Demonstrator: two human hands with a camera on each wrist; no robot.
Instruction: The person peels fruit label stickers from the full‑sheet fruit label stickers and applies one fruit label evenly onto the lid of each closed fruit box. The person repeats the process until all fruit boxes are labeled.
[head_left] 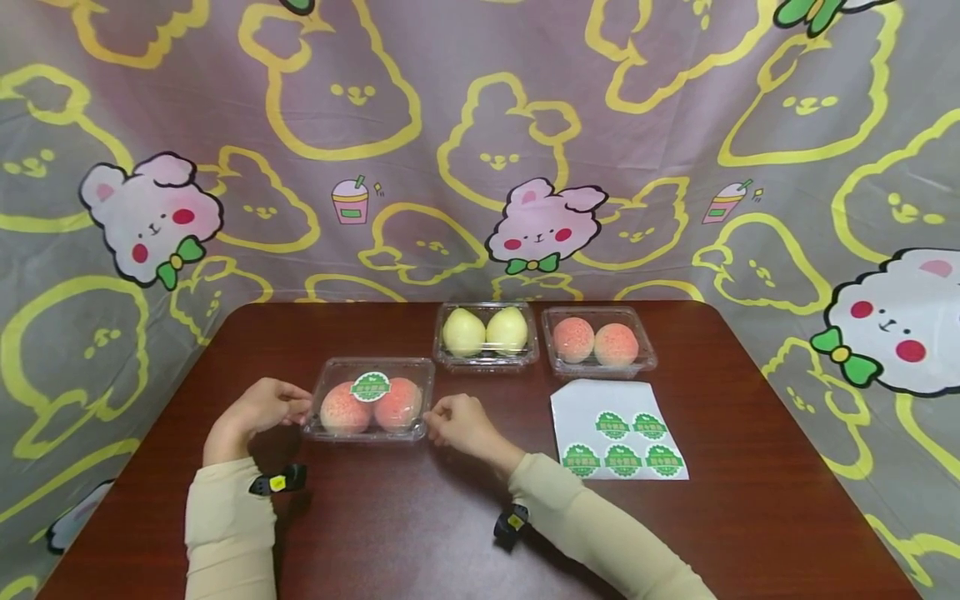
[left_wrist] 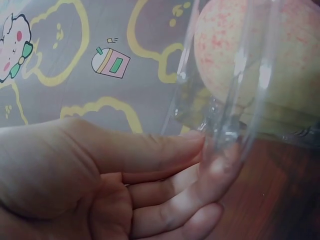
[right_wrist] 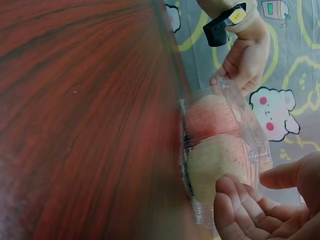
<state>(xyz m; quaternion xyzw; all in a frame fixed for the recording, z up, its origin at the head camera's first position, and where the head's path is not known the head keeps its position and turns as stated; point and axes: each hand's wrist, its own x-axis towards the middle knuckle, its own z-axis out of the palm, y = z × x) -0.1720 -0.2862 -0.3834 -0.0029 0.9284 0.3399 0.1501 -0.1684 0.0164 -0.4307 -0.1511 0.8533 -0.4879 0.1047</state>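
Observation:
A clear plastic clamshell box (head_left: 378,362) stands at the left of the table, with two pinkish peaches (head_left: 346,410) inside. A round green-and-white sticker (head_left: 371,387) is on its lid. My left hand (head_left: 258,412) pinches the left edge; in the left wrist view the thumb (left_wrist: 165,152) lies against the rim with fingers on its other side. At the opposite end my right hand (head_left: 468,427) holds the edge between thumb and bent fingers (right_wrist: 240,202). Right of that hand lies a white sheet (head_left: 577,408) bearing several green stickers (head_left: 623,460).
Two more clear boxes stand at the back: one (head_left: 486,362) with two yellow-green pears (head_left: 463,332), another (head_left: 600,368) with two peaches (head_left: 573,339). A patterned curtain (head_left: 420,167) surrounds the brown table (head_left: 420,533) behind and at the sides.

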